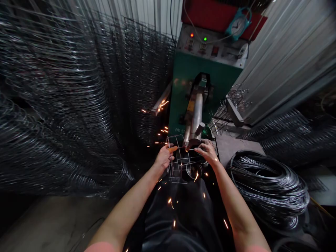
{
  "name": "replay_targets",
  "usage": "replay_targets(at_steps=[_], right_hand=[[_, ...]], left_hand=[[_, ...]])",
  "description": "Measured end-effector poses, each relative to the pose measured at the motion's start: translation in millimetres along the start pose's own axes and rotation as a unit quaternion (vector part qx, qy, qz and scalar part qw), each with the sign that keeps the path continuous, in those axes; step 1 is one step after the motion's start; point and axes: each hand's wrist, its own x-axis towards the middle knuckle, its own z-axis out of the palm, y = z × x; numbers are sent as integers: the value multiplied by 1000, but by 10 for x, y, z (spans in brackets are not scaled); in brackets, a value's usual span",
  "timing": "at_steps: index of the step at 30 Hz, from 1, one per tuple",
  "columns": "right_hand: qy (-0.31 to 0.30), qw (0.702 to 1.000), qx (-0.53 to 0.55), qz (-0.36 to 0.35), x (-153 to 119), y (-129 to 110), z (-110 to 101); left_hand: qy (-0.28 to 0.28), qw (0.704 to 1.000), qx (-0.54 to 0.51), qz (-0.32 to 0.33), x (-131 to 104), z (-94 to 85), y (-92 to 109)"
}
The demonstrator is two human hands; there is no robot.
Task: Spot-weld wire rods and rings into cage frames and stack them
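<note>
Sparks (196,176) are thrown across a dim workshop as a wire frame (180,163) is held under the tip of the metal electrode arm (197,112) on a green machine (181,87). The frame is placed between the two hands, just above the lap of a dark apron (178,213). Judging by its shape, a good part of it is already put together: curved and straight wires are seen crossing in an open cage. An orange glow is seen at the electrode tip, so a joint appears to be in the making there. How many joints are left to be made cannot be told from this view.

The frame's left side is gripped by the left hand (164,156), its fingers curled around the wires, with an orange covering (172,149) worn on one digit. The right hand (208,151) is held partly open beside the electrode tip, fingers stretched toward the frame's right edge; whether a wire is pinched there cannot be made out.

A red light (192,35) and a green light (205,39) are lit on the panel above, near a blue clock (237,28). Wire hoops (78,87) are massed at left, and a wire coil (273,185) is set at right, beside a grey worktop (236,145).
</note>
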Motion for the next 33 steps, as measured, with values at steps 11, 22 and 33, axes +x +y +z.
replay_targets(at_steps=[11, 22, 33], right_hand=[[17, 993, -105, -51, -679, -534, -140], [28, 999, 2, -29, -1382, -728, -966], [102, 960, -105, -239, -1179, -2062, -1248]], left_hand=[[-106, 994, 22, -24, -442, -402, -77], [-189, 977, -96, 5, -1199, -1253, -62], [-94, 980, 103, 141, -1677, -1208, 625]])
